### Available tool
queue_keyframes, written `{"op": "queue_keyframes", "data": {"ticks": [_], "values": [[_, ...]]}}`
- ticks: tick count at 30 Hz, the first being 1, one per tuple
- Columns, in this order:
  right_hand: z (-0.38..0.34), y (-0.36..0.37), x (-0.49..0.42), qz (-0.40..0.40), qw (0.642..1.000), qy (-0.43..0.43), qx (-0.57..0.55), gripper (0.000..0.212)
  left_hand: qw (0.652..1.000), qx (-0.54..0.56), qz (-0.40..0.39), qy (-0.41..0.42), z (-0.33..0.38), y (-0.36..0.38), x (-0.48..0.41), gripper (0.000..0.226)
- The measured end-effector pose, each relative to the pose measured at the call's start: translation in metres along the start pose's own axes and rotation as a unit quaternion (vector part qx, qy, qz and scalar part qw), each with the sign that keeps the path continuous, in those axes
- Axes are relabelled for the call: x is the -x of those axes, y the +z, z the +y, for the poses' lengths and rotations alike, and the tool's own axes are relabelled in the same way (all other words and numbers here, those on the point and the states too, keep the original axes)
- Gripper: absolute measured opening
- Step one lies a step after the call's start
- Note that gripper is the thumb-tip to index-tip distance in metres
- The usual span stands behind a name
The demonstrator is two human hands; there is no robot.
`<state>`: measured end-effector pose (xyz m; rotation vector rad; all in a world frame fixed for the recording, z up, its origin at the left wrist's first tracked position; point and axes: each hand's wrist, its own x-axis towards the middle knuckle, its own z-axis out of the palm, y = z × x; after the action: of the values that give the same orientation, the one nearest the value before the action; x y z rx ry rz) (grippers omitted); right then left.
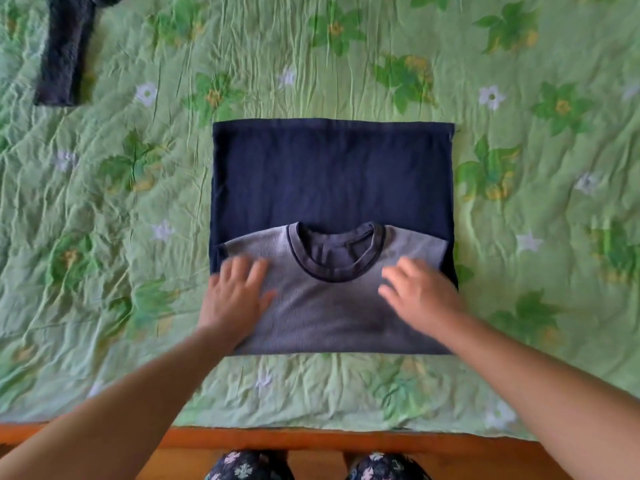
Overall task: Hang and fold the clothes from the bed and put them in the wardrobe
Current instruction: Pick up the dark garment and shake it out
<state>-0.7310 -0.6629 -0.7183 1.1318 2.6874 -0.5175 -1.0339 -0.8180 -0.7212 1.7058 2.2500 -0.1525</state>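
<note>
A navy and grey T-shirt (332,174) lies flat on the bed, sides folded in to a rectangle. Its grey upper part with the round collar is folded over onto the navy body, collar facing up. My left hand (235,296) rests flat on the grey part left of the collar, fingers spread. My right hand (420,292) lies flat on the grey part right of the collar, fingers spread. Neither hand grips the cloth.
A green flowered bedspread (346,64) covers the bed. A dark garment (64,53) lies at the far left corner. The bed's orange wooden edge (311,439) runs along the bottom, with my patterned trouser legs (249,467) below it.
</note>
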Motion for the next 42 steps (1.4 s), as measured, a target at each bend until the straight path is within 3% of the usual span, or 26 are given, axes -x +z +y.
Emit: {"op": "queue_keyframes", "data": {"ticks": [2,4,6,8,10,15,19,26,29,31,33,36,39,42], "values": [[0.021,-0.013,-0.038,0.061,0.995,0.074,0.018,0.037,0.997,0.031,0.011,-0.076,-0.011,-0.009,-0.033,0.061],[0.044,-0.026,-0.069,-0.007,0.987,0.159,0.029,0.046,0.99,0.063,-0.021,-0.126,-0.022,-0.014,-0.063,0.054],[0.061,-0.028,-0.085,-0.098,0.974,0.206,0.008,0.023,0.985,0.072,-0.067,-0.144,-0.03,-0.016,-0.083,0.033],[0.066,-0.029,-0.085,-0.135,0.971,0.195,-0.041,0.006,0.983,0.07,-0.099,-0.136,-0.035,-0.015,-0.092,0.016],[0.065,-0.029,-0.079,-0.141,0.974,0.165,-0.06,0.008,0.982,0.09,-0.114,-0.125,-0.037,-0.013,-0.093,0.006],[0.073,-0.03,-0.076,-0.148,0.972,0.165,-0.073,0.015,0.984,0.144,-0.065,-0.087,-0.048,-0.013,-0.095,0.014],[0.099,-0.053,-0.109,-0.061,0.974,0.161,-0.147,0.012,0.983,0.168,0.005,-0.077,-0.062,-0.024,-0.13,0.017],[0.134,-0.075,-0.203,0.036,0.983,0.145,-0.104,0.013,0.985,0.141,0.056,-0.077,-0.077,-0.064,-0.232,0.01],[0.137,-0.071,-0.226,0.012,0.983,0.168,-0.069,0.014,0.99,0.105,0.049,-0.08,-0.075,-0.072,-0.26,0.005],[0.13,-0.069,-0.228,0.006,0.983,0.179,-0.04,0.017,0.991,0.09,0.064,-0.079,-0.067,-0.074,-0.269,0.009],[0.115,-0.062,-0.22,0.074,0.981,0.177,0.038,0.025,0.988,0.081,0.104,-0.074,-0.055,-0.068,-0.264,0.02],[0.072,-0.038,-0.198,0.154,0.98,0.08,0.1,0.053,0.986,0.071,0.147,-0.033,-0.026,-0.046,-0.233,0.046],[0.048,-0.005,-0.194,0.049,0.994,0.037,0.087,0.084,0.996,-0.01,0.068,0.062,-0.002,-0.01,-0.212,0.066],[0.053,0.018,-0.208,-0.012,0.994,0.054,0.097,0.083,0.998,-0.033,0.019,0.043,-0.002,0.014,-0.221,0.071]]}}
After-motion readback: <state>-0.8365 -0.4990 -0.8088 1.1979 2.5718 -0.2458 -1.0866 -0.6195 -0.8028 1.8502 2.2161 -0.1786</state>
